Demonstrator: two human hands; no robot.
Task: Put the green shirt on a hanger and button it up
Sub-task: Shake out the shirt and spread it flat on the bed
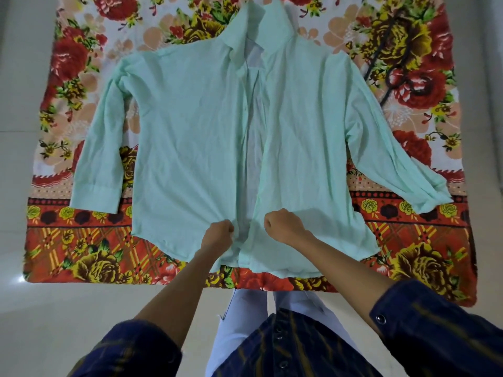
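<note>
The black hanger (392, 58) is hard to make out against the floral blanket (81, 254).

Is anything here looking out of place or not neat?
Mostly tidy. The green shirt lies flat and unbuttoned on the floral blanket, but its sleeve on the right of the picture ends bunched and twisted. The black hanger lies apart, not inside the shirt.

The green shirt (190, 137) lies flat and unbuttoned on a flowered blanket (81, 257). The left hand (219, 231) and right hand (281, 224) each grip a front edge near the hem. A dark hanger (392, 69) lies far right.
</note>
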